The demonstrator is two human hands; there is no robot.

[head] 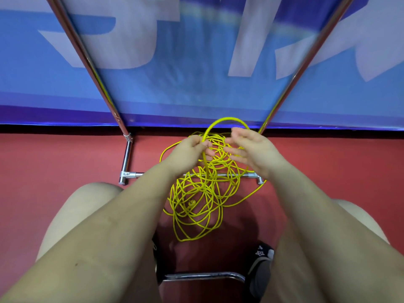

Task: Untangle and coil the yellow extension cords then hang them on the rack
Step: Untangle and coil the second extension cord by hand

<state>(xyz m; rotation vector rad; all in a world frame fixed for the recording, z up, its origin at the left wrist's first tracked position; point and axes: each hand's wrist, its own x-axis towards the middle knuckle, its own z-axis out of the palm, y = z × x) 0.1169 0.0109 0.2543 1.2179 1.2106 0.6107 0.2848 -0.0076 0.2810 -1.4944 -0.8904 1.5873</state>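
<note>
Nearest the camera a curved chrome bar (205,275) crosses low between two bare knees, with a dark shoe (261,264) on the smooth red floor (54,162) beside it; both bare forearms reach forward over the knees; below the fingers, on the floor, lies the yellow cord (196,202), thin, round and glossy, heaped in a loose tangle of overlapping loops, with a small yellow plug part among them; the left hand (189,150) is curled, its thumb and fingers pinching a strand that rises from the heap and arches above the fingertips toward the other hand; the right hand (251,149) is blurred, its fingers (235,154) spread and nearly straight, pointing at the left hand, and whether they touch the cord cannot be told; just under both hands a polished tubular rack (126,158) has its base bar running beneath the tangle, two shiny uprights slanting away beyond the fingers; farthest, a blue banner (196,84) with pale lettering hangs behind.
</note>
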